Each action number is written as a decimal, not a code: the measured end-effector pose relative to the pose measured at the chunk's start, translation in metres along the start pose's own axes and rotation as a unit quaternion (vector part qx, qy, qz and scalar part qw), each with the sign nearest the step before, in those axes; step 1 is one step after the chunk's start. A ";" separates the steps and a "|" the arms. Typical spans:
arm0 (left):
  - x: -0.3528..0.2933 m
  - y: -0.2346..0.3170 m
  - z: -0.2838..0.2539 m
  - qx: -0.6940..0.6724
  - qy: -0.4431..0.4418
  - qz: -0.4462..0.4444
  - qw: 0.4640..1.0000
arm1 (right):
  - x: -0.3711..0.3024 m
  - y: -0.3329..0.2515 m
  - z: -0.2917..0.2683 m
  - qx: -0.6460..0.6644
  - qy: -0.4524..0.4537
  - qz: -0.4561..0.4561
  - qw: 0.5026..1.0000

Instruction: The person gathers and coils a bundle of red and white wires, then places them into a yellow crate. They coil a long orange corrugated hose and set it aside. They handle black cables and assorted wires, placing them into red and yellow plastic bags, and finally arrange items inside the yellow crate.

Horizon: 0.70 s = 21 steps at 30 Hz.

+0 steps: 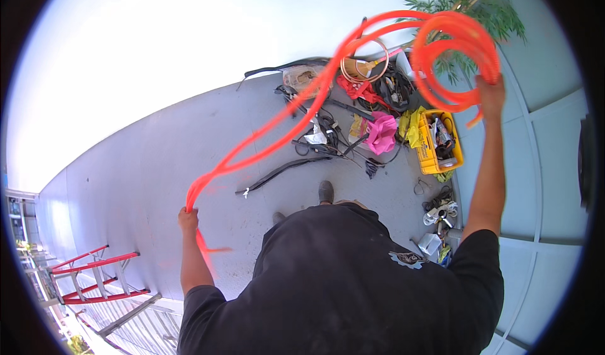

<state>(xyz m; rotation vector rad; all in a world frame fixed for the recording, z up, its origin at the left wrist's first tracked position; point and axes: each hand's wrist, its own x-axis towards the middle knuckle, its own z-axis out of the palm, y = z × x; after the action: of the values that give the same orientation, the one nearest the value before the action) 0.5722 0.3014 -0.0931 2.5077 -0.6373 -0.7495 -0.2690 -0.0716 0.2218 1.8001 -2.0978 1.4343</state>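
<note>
A long length of orange flexible tubing (486, 55) stretches in the air between my two hands. My right hand (491, 93), raised at the far right, is closed around the side of its coiled loops. A short free end dangles just below that coil. At the left and lower, my left hand (188, 219) grips the gathered strands, with a blurred loose tail hanging beneath it. Between the hands, the strands rise to the right in a slack curve above the floor.
Ahead lie black cables, a pink bag (381, 133), a copper-coloured ring (345, 65) and a broom head (360, 69). A yellow crate (428, 156) of tools stands by the right wall. Red ladders (104, 298) are at the left; a leafy plant (498, 14) is at the far right.
</note>
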 end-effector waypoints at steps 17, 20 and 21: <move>-0.158 0.392 -0.045 -0.680 -0.019 0.253 0.687 | -0.264 -0.106 0.259 -0.054 -0.159 -0.030 0.985; -0.166 0.383 -0.084 -0.654 -0.127 0.252 0.701 | -0.242 -0.094 0.264 -0.080 -0.155 -0.040 0.984; -0.167 0.383 -0.087 -0.656 -0.150 0.249 0.697 | -0.235 -0.093 0.265 -0.070 -0.150 -0.056 0.985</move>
<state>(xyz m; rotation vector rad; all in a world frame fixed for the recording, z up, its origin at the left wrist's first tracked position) 0.3854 0.1111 0.2400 0.8395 -0.5228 -0.9101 0.0184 -0.0512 -0.0042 2.1500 -2.1186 1.0138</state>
